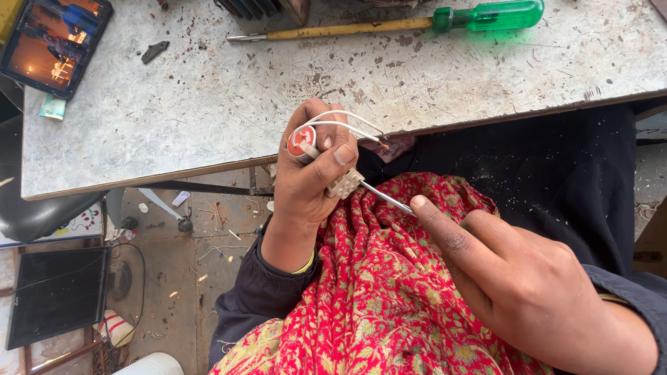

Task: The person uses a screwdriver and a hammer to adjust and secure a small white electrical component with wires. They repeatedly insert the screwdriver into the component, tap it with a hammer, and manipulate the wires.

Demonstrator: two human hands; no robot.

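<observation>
**A:** What is the left hand (306, 177) holding here?

**B:** Its grip is closing around a small electrical part: a cream ribbed block (344, 184) with an orange-red round cap (300, 141) at the upper end. The thumb is pressing across the front and the fingers are curling behind, so the part is being pinched firmly. It is sitting just below the tabletop's (208, 104) front edge, above the person's lap.

**A:** And the thin white wires (344, 119)?

**B:** They are looping out from the cap end and arching over the knuckles toward the tabletop edge.

**A:** What is the right hand (528, 285) doing?

**B:** It is guiding a slim metal shaft (386, 198) whose tip is meeting the ribbed block. The forefinger is lying straight along the shaft and pressing on it; the other fingers are folding under. The handle is hidden inside the hand, so the kind of tool cannot be told.

**A:** What is lying beneath both hands?

**B:** A red patterned cloth (389, 298) is covering the lap, with dark sleeves at both wrists.

**A:** And on the tabletop?

**B:** A long screwdriver with a green translucent handle (493, 15) is resting near the far edge, well apart from the hands. A lit tablet (55, 42) is lying at the far left corner.
</observation>
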